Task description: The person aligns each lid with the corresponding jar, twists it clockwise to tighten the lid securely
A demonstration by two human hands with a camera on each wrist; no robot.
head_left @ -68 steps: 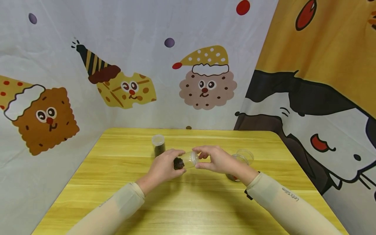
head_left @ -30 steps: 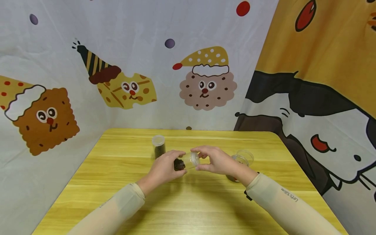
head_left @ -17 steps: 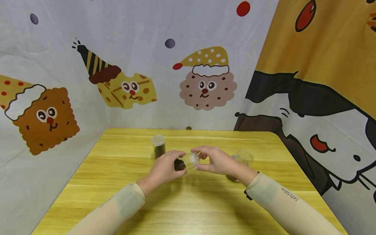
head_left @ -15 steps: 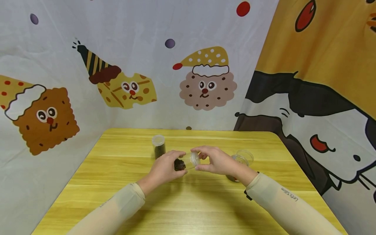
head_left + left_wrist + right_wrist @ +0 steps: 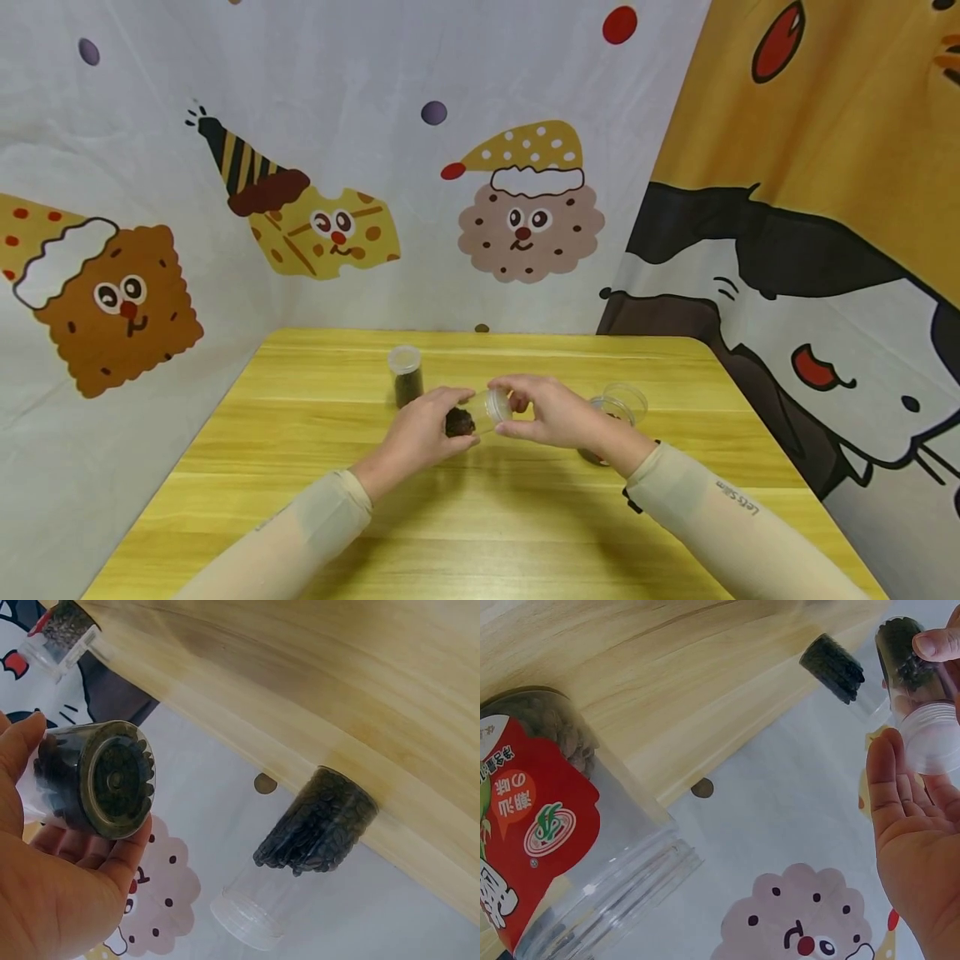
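A small clear jar (image 5: pixel 482 410) with dark seeds in its lower part is held on its side above the table. My left hand (image 5: pixel 420 427) grips the seed-filled bottom end, thumb and fingers on opposite sides; in the left wrist view the jar's base (image 5: pixel 118 780) faces the camera. At the other end, the fingers and thumb of my right hand (image 5: pixel 553 410) hold the translucent white lid (image 5: pixel 932 735). Behind my left hand a similar lidded jar (image 5: pixel 407 382) of dark seeds stands upright on the table.
A larger clear jar (image 5: pixel 547 817) with a red label and brownish contents stands on the right, partly behind my right wrist in the head view. The wooden table (image 5: pixel 480 533) ends at a printed curtain (image 5: pixel 420 283) behind it.
Both hands stay on the jar at nearly the same spot. My right fingers and thumb shift slightly around the lid. The standing jars have not moved.
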